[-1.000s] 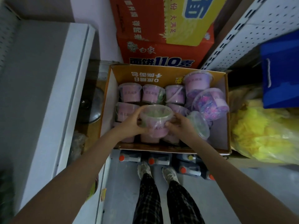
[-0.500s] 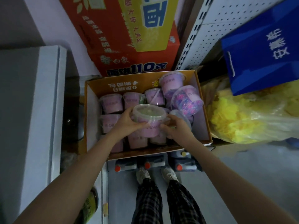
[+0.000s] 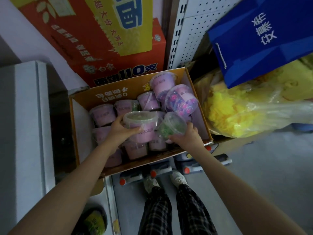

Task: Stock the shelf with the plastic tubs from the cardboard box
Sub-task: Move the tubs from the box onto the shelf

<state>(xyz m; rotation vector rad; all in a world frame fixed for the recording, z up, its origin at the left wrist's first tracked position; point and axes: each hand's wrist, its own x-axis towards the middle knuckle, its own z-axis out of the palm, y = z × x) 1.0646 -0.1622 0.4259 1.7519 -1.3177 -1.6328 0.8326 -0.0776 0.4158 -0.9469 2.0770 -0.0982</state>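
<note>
Head view: left hand [image 3: 121, 131] is clenching its grip round a pink-labelled tub [image 3: 144, 128] over the cardboard box [image 3: 108, 92]. Right hand [image 3: 187, 138] is grasping a green-filled tub [image 3: 171, 126] there. Probably light, slippery plastic: best gripped under the rim.

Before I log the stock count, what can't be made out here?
Head view:
- Lower tubs in the cardboard box: hidden by left hand, right hand, the lifted tub and green-filled tub they hold.
- Tub labels: blurred, unreadable.
- Jar at lower left: too dark to identify.
</note>
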